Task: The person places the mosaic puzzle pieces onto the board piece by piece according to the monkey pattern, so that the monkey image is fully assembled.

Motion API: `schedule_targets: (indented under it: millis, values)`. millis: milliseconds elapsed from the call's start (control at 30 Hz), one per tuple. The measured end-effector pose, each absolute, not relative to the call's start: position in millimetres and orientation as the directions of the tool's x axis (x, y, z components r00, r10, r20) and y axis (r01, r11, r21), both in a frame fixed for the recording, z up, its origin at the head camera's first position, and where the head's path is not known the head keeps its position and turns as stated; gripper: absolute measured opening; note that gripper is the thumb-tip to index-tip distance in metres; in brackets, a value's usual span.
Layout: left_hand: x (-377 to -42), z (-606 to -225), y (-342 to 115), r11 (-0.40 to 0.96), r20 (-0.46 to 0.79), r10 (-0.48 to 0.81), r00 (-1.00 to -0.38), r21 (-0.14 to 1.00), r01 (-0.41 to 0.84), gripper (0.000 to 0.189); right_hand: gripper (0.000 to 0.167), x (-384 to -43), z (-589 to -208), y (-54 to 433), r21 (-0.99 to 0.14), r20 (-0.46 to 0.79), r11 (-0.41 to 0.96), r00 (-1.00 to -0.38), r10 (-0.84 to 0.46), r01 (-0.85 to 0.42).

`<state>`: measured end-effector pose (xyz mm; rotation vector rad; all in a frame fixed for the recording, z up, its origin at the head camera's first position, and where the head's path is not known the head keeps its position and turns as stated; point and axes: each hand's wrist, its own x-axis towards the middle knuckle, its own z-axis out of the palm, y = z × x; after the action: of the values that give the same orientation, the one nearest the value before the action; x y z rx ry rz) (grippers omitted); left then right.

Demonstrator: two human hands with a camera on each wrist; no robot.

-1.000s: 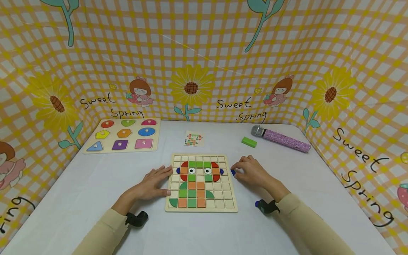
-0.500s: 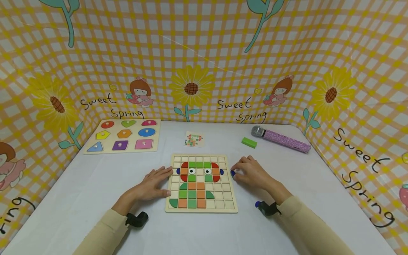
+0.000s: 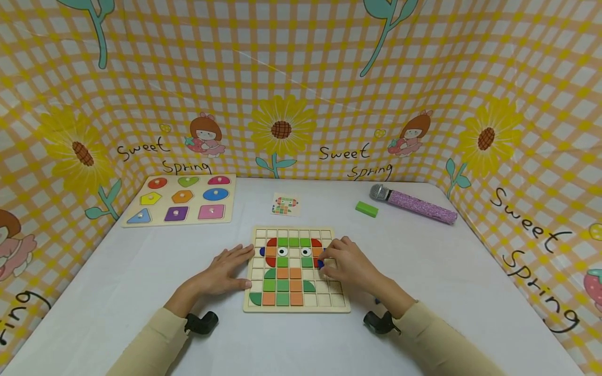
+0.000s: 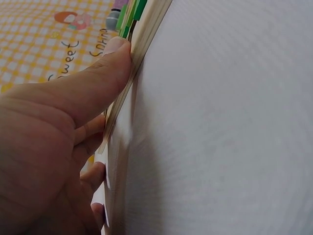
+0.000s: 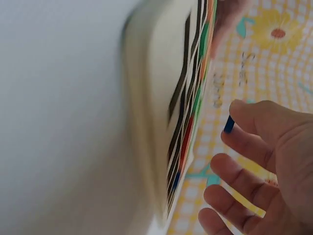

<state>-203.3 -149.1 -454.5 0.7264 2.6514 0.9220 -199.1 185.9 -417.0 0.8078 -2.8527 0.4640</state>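
Note:
A wooden grid board (image 3: 324,300) lies in front of me, with green, orange, red and blue tiles and two eye tiles set in a figure. My left hand (image 3: 223,271) rests against its left edge, fingers fairly straight; the left wrist view shows the thumb (image 4: 105,73) touching the board's rim. Over the board's right side, my right hand (image 3: 350,266) pinches a small blue tile (image 5: 229,124) between thumb and forefinger. That tile is held above the board, apart from it in the right wrist view. The hand covers part of the right-hand columns.
A pattern card (image 3: 285,204) lies behind the board. At back left is a shape puzzle (image 3: 197,196) with knobbed pieces. A green block (image 3: 367,209) and a glittery pink microphone (image 3: 420,206) lie at back right. Another blue piece (image 3: 378,301) shows partly beside my right wrist.
My right hand has moved left from the table beside the board to over its right columns, carrying the blue tile. The left hand has stayed in place.

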Motion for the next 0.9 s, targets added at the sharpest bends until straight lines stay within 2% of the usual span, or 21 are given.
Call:
schedule_targets:
  millis: [367,900]
  values:
    - [-204,-455,-151,0.667,-0.052,0.538,-0.842,0.636,0.387,0.078,0.021,-187,-418,125,-0.277,0.219,0.766,-0.815,-0.537,-0.579]
    - [-204,-451,-154,0.658,-0.075,0.57,-0.818,0.639,0.399,0.072,0.022,-180,-422,70,-0.185,0.186,0.732,-0.754,-0.63,-0.656]
